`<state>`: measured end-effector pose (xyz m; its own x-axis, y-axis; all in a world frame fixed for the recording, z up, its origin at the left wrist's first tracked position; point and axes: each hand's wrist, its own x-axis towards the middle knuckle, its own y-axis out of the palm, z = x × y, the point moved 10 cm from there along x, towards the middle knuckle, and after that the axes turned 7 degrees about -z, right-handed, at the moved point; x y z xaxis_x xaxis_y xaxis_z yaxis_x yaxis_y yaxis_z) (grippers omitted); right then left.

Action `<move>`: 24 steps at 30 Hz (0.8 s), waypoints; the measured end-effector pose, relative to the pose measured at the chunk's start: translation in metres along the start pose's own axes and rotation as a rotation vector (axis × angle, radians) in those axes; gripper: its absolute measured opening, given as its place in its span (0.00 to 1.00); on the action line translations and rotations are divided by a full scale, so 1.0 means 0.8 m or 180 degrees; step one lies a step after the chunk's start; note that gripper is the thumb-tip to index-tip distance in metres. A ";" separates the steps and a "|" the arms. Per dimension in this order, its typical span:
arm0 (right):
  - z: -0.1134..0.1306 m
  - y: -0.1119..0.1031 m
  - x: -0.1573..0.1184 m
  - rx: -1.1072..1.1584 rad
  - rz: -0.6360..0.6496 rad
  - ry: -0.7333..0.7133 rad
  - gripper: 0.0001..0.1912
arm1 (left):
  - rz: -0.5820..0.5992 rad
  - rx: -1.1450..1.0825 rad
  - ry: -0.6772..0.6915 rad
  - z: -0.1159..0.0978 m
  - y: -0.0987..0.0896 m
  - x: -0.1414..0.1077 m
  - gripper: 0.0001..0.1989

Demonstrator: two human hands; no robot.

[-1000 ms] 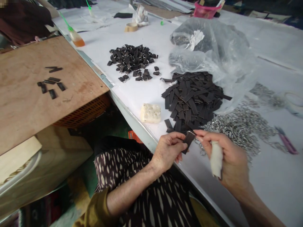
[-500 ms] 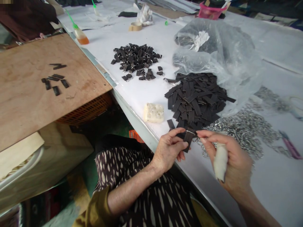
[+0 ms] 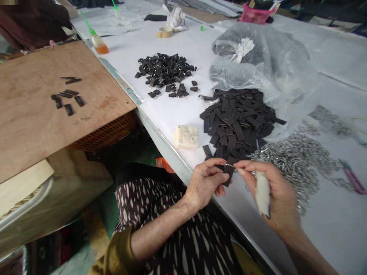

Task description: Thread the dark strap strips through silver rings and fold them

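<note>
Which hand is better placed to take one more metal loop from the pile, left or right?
Probably the right hand: it is beside the pile of metal loops. The left hand grips the dark strip and is farther from the pile.

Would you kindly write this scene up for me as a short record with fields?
Left hand: holds a dark strip
Right hand: fingertips at the strip's metal end, with a white wrap on the hand
Nearby: loose dark strips, metal rings
Rest: strips with rings, plastic bag, wooden board, tape roll
</note>
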<state>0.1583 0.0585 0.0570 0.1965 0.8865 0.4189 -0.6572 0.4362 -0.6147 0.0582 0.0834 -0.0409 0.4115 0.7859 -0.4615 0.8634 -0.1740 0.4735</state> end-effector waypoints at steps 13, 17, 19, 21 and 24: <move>-0.035 -0.001 0.005 0.0058 -0.0016 0.1042 0.08 | -0.0060 -0.0090 0.0080 -0.003 -0.003 0.000 0.11; -0.033 0.010 0.004 0.0066 0.0179 0.1087 0.07 | -0.0064 0.0032 0.0027 0.000 -0.003 -0.002 0.11; -0.032 0.013 0.003 -0.0004 0.0228 0.1045 0.07 | -0.0032 0.0168 -0.0026 0.001 -0.003 -0.003 0.11; -0.033 0.016 0.000 0.0013 0.0279 0.1023 0.07 | 0.0091 0.0370 -0.0087 0.000 -0.001 -0.004 0.11; -0.031 0.020 -0.004 0.0090 0.0361 0.0967 0.07 | 0.0338 0.0649 -0.0077 -0.006 0.004 -0.008 0.11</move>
<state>0.1650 0.0664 0.0292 0.3262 0.9367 0.1275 -0.7064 0.3312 -0.6255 0.0568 0.0809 -0.0326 0.5079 0.7428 -0.4362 0.8550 -0.3732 0.3601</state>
